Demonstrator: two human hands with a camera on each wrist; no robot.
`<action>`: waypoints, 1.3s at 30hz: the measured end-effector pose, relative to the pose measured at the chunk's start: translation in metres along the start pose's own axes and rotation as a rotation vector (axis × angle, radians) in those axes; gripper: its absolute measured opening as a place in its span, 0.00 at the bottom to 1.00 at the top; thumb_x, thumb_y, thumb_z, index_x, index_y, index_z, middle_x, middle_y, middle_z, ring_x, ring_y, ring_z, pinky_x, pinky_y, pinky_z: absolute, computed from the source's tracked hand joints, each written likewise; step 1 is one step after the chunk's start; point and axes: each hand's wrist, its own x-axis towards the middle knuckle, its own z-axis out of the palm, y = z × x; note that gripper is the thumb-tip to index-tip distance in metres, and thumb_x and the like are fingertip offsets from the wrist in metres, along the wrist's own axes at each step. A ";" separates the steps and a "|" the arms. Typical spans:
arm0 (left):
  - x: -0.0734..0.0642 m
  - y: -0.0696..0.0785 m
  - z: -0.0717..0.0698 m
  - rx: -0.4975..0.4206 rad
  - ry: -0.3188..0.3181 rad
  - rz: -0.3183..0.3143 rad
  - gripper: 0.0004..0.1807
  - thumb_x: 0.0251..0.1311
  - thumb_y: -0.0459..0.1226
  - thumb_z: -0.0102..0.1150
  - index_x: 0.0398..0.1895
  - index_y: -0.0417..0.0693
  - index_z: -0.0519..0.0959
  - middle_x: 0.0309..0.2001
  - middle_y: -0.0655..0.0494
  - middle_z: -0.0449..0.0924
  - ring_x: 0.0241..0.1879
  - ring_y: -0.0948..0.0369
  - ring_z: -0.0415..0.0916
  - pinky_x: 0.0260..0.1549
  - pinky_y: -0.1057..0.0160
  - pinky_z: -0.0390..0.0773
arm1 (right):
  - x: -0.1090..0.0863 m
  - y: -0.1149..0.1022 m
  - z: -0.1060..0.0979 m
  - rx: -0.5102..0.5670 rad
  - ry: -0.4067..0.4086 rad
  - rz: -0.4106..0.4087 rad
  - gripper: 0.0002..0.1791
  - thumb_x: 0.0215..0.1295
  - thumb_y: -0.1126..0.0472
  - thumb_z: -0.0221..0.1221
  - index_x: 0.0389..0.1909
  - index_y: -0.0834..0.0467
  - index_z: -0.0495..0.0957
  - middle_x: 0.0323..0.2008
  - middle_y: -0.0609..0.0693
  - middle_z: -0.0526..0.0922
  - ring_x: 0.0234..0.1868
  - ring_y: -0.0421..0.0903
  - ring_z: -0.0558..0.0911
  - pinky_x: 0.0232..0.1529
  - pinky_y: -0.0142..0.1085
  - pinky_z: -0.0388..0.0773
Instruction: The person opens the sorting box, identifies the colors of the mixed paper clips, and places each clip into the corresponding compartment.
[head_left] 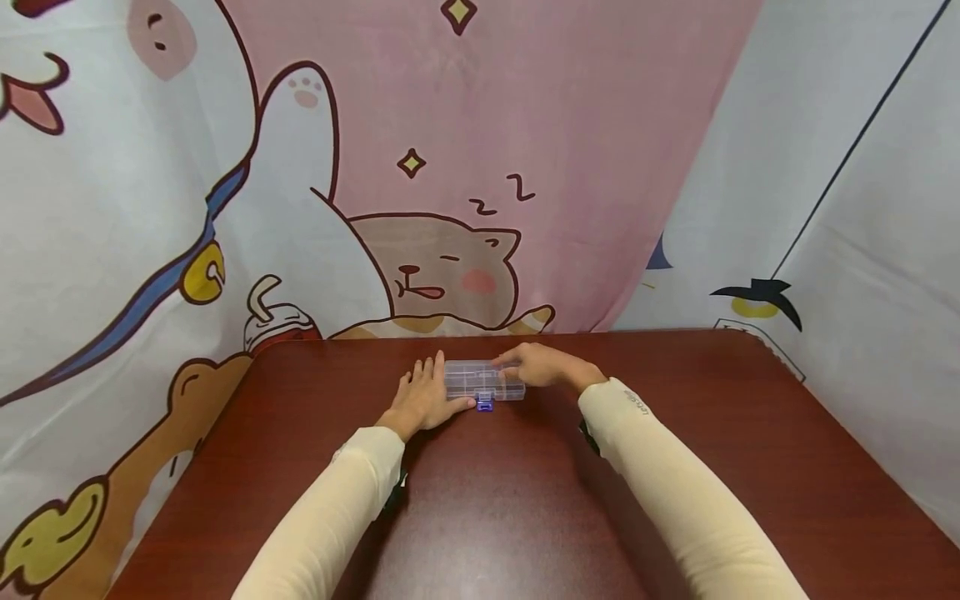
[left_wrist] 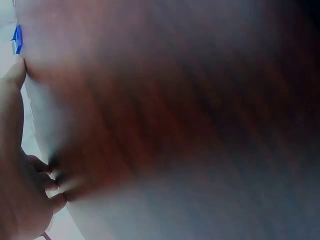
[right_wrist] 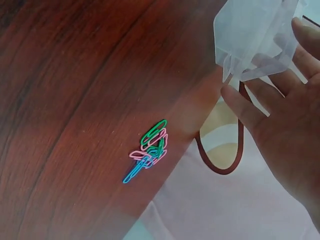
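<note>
Head view shows a clear box (head_left: 463, 383) near the far edge of the tabletop (head_left: 495, 500) — left hand (head_left: 424, 397) spread beside it, right hand (head_left: 543, 365) over it, pinching or not I can't tell. It looks light, stiff, slippery — hold both short ends.

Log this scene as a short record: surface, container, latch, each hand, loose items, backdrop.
surface: reddish-brown table
container: clear plastic compartment box, near the table's far edge; contents too small to tell
latch: blue latch, on the box's side nearest the person
left hand: left hand at the box's left end, fingers spread, thumb beside the latch
right hand: right hand at the box's right end, index finger reaching over it
loose items: green, pink and blue paper clips, piled on the table
backdrop: cartoon-printed curtain
</note>
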 end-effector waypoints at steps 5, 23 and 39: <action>0.000 -0.001 0.002 0.025 0.003 0.008 0.61 0.56 0.72 0.47 0.78 0.41 0.39 0.76 0.39 0.46 0.75 0.42 0.42 0.71 0.43 0.46 | -0.001 0.003 -0.002 0.163 0.000 0.023 0.22 0.74 0.52 0.50 0.66 0.51 0.73 0.62 0.51 0.76 0.60 0.48 0.74 0.61 0.48 0.70; -0.002 -0.001 0.003 0.022 -0.012 0.008 0.55 0.62 0.72 0.31 0.78 0.43 0.38 0.77 0.39 0.44 0.76 0.43 0.41 0.72 0.43 0.43 | 0.003 0.007 -0.003 0.357 0.055 0.094 0.22 0.75 0.48 0.48 0.64 0.50 0.75 0.56 0.52 0.79 0.57 0.52 0.76 0.63 0.50 0.67; -0.002 0.002 0.004 0.032 -0.009 -0.007 0.57 0.60 0.74 0.32 0.78 0.45 0.31 0.77 0.40 0.44 0.76 0.44 0.41 0.72 0.44 0.42 | 0.018 0.004 0.000 0.635 0.219 0.226 0.38 0.77 0.45 0.43 0.77 0.61 0.43 0.72 0.65 0.58 0.69 0.64 0.65 0.60 0.54 0.71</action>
